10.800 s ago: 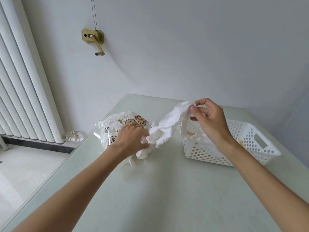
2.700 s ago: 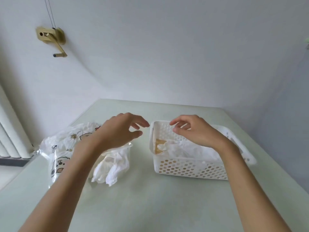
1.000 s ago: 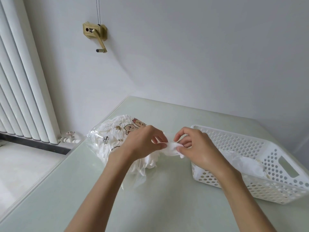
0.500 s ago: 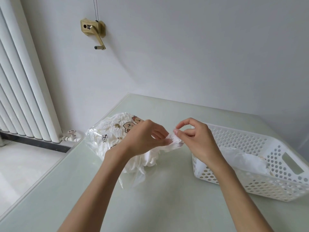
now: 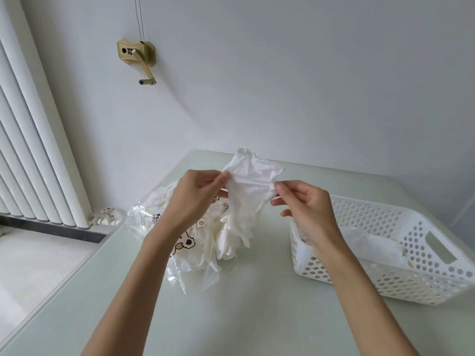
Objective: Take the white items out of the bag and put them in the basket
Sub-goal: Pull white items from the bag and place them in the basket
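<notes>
- Both your hands are raised above the table (image 5: 257,317), sharing one crumpled white item (image 5: 250,181) between them.
- Your left hand (image 5: 198,196) pinches the item's left edge between thumb and forefinger, the other fingers curled beneath.
- Your right hand (image 5: 305,204) pinches its right edge at the fingertips, the remaining fingers loosely bent (nothing else is in that hand).
- Held this way, the white item spreads open in the air above the gap between bag and basket, its lower end trailing down towards the pile below; whether it touches that pile cannot be told.
- A clear plastic bag (image 5: 164,222), printed with small cartoon figures, lies on the table beneath your left forearm, its mouth turned towards the basket.
- More white items (image 5: 228,240) spill from that mouth onto the tabletop in a loose heap, partly inside the bag and partly out.
- At your right stands the white perforated basket (image 5: 424,253), resting on the table well apart from the bag, with a slot handle in its end wall.
- Inside it lies at least one white item already placed (image 5: 370,245), bunched against the near wall behind your right wrist.
- Along the left stand white radiator columns (image 5: 33,150), with a valve (image 5: 106,217) at their foot.
- On the wall above hangs a brass-coloured crank handle (image 5: 138,57), two thin cords running up from it.
</notes>
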`<state>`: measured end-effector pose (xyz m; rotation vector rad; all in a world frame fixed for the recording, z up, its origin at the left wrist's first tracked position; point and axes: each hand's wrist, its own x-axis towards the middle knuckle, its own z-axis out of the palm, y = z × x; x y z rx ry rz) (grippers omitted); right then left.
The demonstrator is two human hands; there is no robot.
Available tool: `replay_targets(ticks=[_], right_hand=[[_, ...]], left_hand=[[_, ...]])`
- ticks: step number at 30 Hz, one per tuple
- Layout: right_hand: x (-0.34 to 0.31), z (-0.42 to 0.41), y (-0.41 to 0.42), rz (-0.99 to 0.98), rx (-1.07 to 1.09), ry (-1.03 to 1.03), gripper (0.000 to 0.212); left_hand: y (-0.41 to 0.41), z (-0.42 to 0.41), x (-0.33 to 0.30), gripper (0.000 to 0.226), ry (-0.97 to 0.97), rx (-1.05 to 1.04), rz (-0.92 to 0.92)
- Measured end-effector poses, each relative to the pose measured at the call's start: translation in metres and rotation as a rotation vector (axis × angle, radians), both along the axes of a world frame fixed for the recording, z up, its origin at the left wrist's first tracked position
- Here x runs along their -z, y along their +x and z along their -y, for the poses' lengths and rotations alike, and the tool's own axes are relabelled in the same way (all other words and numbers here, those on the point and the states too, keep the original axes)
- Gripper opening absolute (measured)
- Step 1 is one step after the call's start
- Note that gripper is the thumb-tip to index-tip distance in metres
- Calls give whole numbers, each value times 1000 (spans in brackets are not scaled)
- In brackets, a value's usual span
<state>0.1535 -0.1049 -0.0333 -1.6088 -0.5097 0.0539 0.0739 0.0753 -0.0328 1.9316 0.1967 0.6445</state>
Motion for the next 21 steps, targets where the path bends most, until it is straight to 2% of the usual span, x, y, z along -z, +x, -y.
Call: replay_targets(ticks=[7, 9, 12, 14, 16, 18, 21], right_hand=[[-12, 10, -7, -113, -42, 104, 18], [-14, 11, -4, -120, -68, -38, 38], [-18, 13, 1, -211, -174, -213, 81], [-25, 20, 6, -128, -192, -238, 95], [-41, 32, 9, -15, -284, -261, 97], [-60, 48, 13, 60, -404, -369, 96], [-84, 70, 13, 51, -430, -543, 76]], left_hand=[[-2, 13, -13, 30, -173, 68, 24], [-2, 19, -17, 26, -146, 98, 37], [-3, 25, -26, 28, -58, 178, 17], [-2, 29, -36, 26, 16, 257, -28], [2, 32, -49, 26, 69, 341, -87], [7, 37, -62, 26, 120, 407, -177], [11, 53, -73, 22, 182, 476, -256]])
